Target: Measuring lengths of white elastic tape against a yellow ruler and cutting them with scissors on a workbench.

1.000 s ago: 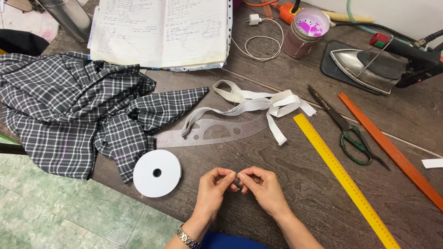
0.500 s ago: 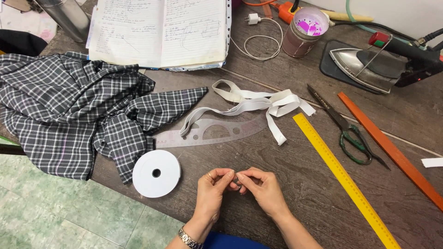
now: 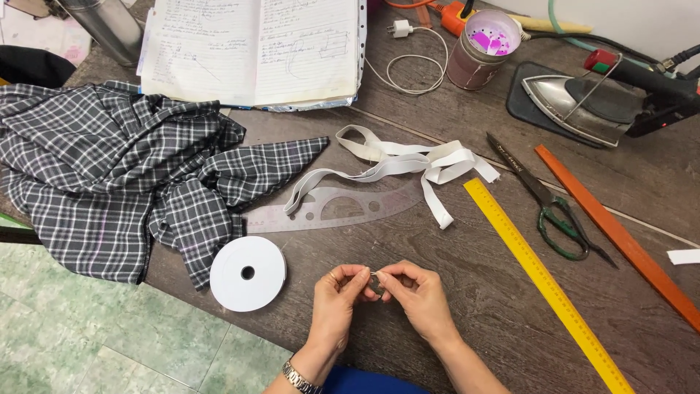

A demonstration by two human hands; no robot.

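Leftmost, I see a crumpled plaid fabric (image 3: 124,182) spilling over the edge of the dark wooden table (image 3: 474,292), with an open notebook (image 3: 251,47) above it. Nearer me lies a flat white tape spool (image 3: 248,273), and beyond it a clear curved ruler (image 3: 328,211) under a tangle of white elastic band (image 3: 401,164).

My left hand (image 3: 337,303), a watch at its wrist, is curled nearly closed, thumb and forefinger pinching a small dark piece (image 3: 376,283) low over the table near its front edge. My right hand (image 3: 419,295) meets it from the other side, fingertips pinched on the same piece and on what looks like a thin pale pin or needle; I cannot tell which. The two hands touch at the fingertips.

To do this well, I judge the grips should stay close together and firm, so the small piece cannot twist or slip.

That piece is too small to read clearly; the thin pale sliver seems to run roughly left to right between the hands.

Farther right lie a yellow ruler (image 3: 543,281), green-handled scissors (image 3: 554,204), an orange strip (image 3: 620,237) and an iron (image 3: 590,98) on its mat.
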